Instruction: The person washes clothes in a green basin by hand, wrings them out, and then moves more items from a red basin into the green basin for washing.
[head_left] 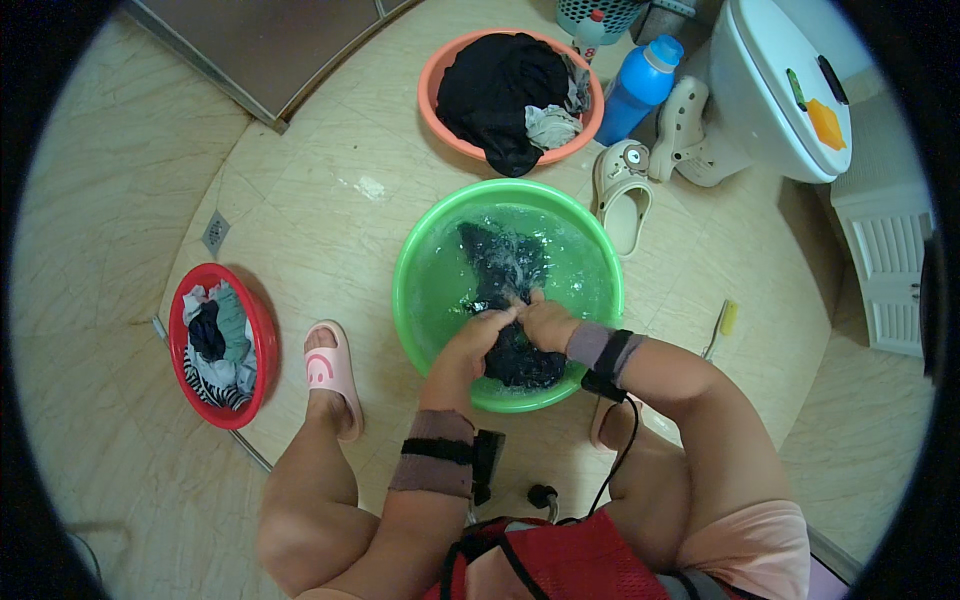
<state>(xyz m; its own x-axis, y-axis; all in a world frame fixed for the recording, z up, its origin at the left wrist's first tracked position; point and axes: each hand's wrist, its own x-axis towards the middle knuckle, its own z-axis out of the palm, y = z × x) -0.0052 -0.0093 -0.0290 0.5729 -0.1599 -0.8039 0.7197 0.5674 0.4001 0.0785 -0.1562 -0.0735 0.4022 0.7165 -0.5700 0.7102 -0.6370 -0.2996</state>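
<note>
Green basin (428,275), water (585,272) inside; dark cloth (525,366) partly sunk near its middle. We see left hand (482,336) and right hand (546,323) close together on the cloth, both touching it; how firmly they close, we can't make out. Orange tub (428,97) of laundry (500,80) stands just beyond.

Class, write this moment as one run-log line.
Left grip: on dark cloth | Right grip: on dark cloth | Cloth: in water, green basin | Orange basin: clothes
</note>
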